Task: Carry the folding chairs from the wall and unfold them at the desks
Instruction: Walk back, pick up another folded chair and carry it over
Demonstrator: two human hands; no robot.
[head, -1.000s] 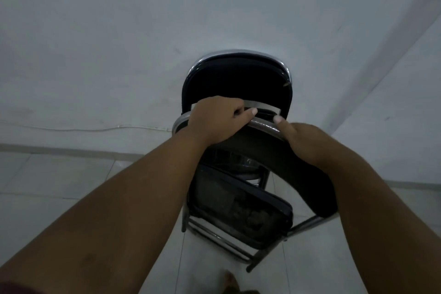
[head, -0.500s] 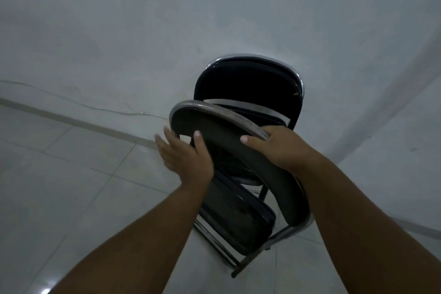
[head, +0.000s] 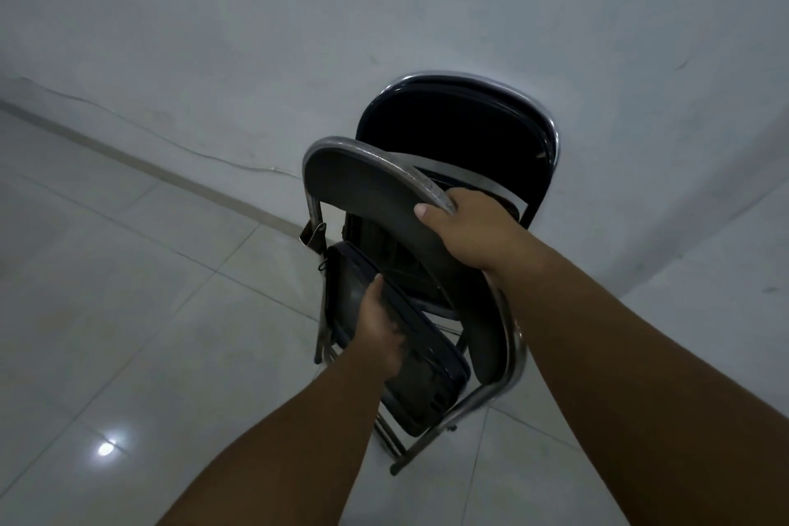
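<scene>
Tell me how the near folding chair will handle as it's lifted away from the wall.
The near folding chair likely stays rigid: its frame is metal tube. Its hinged seat may swing, which the left hand on it seems to steady. The polished tube under the right hand may be slippery.

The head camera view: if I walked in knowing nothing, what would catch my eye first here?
Probably the black folding chair with its shiny metal frame, tilted in the middle of the view, with the right hand gripping its curved top rail and the left hand on its folded seat. Right behind it a second folded chair leans against the pale wall, and the tiled floor shows a bright glint at lower left.
</scene>
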